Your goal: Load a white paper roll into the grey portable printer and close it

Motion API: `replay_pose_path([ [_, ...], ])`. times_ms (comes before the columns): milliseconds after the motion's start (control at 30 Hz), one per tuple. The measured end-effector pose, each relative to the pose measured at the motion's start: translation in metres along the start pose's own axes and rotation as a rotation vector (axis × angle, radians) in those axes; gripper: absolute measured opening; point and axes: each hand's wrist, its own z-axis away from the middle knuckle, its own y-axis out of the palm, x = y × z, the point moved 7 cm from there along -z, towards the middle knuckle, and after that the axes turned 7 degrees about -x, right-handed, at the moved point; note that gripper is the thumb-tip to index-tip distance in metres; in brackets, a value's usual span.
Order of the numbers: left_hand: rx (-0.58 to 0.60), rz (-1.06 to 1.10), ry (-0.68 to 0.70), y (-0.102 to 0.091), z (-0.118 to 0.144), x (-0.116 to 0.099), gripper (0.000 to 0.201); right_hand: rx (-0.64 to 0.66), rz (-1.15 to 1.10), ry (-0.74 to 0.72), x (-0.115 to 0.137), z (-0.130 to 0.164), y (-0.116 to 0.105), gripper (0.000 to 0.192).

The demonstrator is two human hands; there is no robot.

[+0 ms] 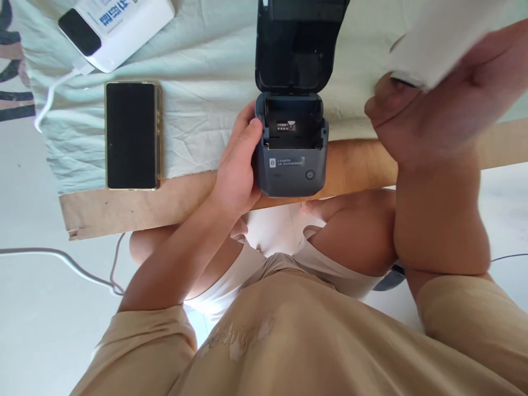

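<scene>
My left hand [237, 170] grips the left side of a dark label printer [291, 168], thumb on its edge. The printer rests at the table's front edge with its black lid [297, 49] swung up and back. Inside the compartment there is a small printed sticker; no roll shows in it. A power button sits on the lower right of the front. Raised to the right of the printer, my right hand [445, 115] is closed on a white object [443, 44], smeared by motion, with a dark spot at its lower end. I cannot make out its exact kind.
A phone [132, 137] lies screen up to the left of the printer. Behind it is a white device [124, 33] with a black panel and a plugged-in white cable [51, 99]. Pale green cloth [198, 99] covers the wooden table [107, 209]. Another cable hangs at lower left.
</scene>
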Motion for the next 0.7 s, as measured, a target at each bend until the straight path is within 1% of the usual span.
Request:
replay_pose_path([
  [67, -0.002, -0.014, -0.005, 0.001, 0.001, -0.001, 0.023, -0.142, -0.181, 0.071, -0.018, -0.006, -0.002, 0.051],
  [133, -0.001, -0.043, -0.011, 0.002, 0.002, -0.002, 0.021, -0.223, -0.216, 0.082, -0.031, -0.007, -0.001, 0.048],
  [167, -0.003, -0.058, -0.011, 0.002, 0.002, -0.002, 0.022, -0.225, -0.180, 0.057, -0.035, -0.006, 0.001, 0.045],
  [200, -0.006, -0.071, -0.010, 0.001, 0.002, -0.002, 0.023, -0.198, -0.119, 0.013, -0.035, -0.005, 0.003, 0.042],
  [333, -0.007, -0.057, -0.012, 0.000, 0.002, -0.003, 0.023, -0.028, 0.257, -0.239, -0.025, 0.003, 0.013, 0.029],
  [367, -0.003, -0.047, -0.010, 0.000, 0.002, -0.003, 0.022, -0.006, 0.334, -0.280, -0.023, 0.004, 0.014, 0.029],
  [433, 0.009, -0.031, -0.012, 0.001, 0.002, -0.004, 0.022, 0.004, 0.417, -0.288, -0.026, 0.003, 0.014, 0.034],
  [500, 0.019, -0.025, -0.023, 0.004, 0.003, -0.004, 0.021, -0.005, 0.474, -0.257, -0.030, 0.002, 0.014, 0.039],
  [533, 0.023, -0.030, -0.033, 0.005, 0.003, -0.004, 0.021, -0.002, 0.489, -0.239, -0.032, 0.002, 0.015, 0.045],
  [600, 0.017, -0.046, -0.044, 0.005, 0.003, -0.002, 0.020, 0.006, 0.455, -0.230, -0.032, 0.005, 0.014, 0.063],
  [633, 0.010, -0.053, -0.039, 0.005, 0.003, -0.002, 0.021, -0.002, 0.418, -0.251, -0.029, 0.007, 0.011, 0.069],
  [667, -0.004, -0.055, -0.033, 0.003, 0.003, -0.001, 0.021, -0.027, 0.378, -0.296, -0.024, 0.008, 0.005, 0.068],
  [700, -0.020, -0.057, -0.029, 0.001, 0.002, 0.000, 0.023, -0.087, 0.343, -0.365, -0.017, 0.008, -0.004, 0.060],
])
